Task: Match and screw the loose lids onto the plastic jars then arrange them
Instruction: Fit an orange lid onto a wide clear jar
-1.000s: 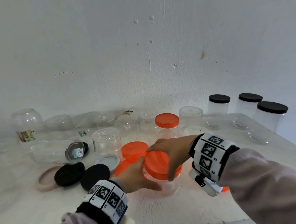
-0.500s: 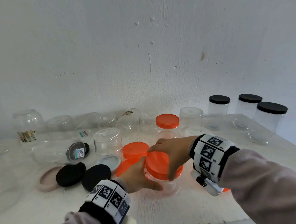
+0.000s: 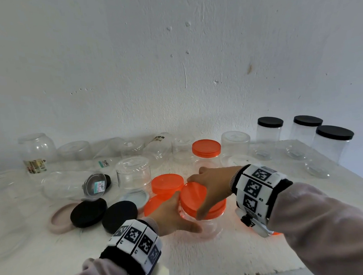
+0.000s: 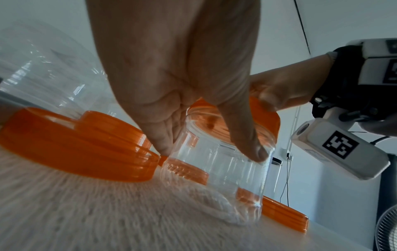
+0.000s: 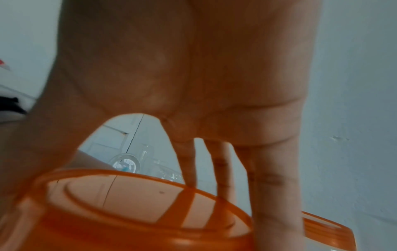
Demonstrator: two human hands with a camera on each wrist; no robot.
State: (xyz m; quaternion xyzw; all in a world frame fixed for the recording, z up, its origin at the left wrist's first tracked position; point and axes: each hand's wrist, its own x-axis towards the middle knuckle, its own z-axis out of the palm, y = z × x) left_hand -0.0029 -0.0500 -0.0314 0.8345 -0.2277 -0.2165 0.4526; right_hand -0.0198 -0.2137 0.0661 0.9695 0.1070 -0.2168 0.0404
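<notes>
**Desk:** Start at the left. What is that hand doing?

**Photographer:** The left hand (image 3: pixel 172 213) wraps the clear jar (image 4: pixel 217 171) from the side, thumb and fingers curled round its wall just under the neck, pinning it upright on the white table (image 3: pixel 204 260) near the front edge, in the middle of the spread.

**Desk:** How would you say the jar handles?

**Photographer:** Empty, thin-walled plastic, so likely very light, a little springy and smooth enough to spin in the palm. My judgement: hold it high on the wall by the shoulder, firmly but without squeezing it out of round, or the threads may bind.

**Desk:** And to the right?

**Photographer:** The right hand (image 3: pixel 212 188) grasps the orange lid (image 3: pixel 193 196) from above, thumb on the near rim, fingers draped over the far rim. The lid sits on the jar's mouth but looks tilted, one side higher, so it seems not yet seated on the thread.

**Desk:** Describe the lid.

**Photographer:** Translucent orange, round, with a raised ring moulded in its top and a ribbed skirt. Stiff, and best gripped by the skirt.

**Desk:** Anything around them?

**Photographer:** Loose orange lids (image 3: pixel 167 183) lie just left of the jar, two black lids (image 3: pixel 89 212) farther left, and three black-capped jars (image 3: pixel 271 137) stand far right.
</notes>
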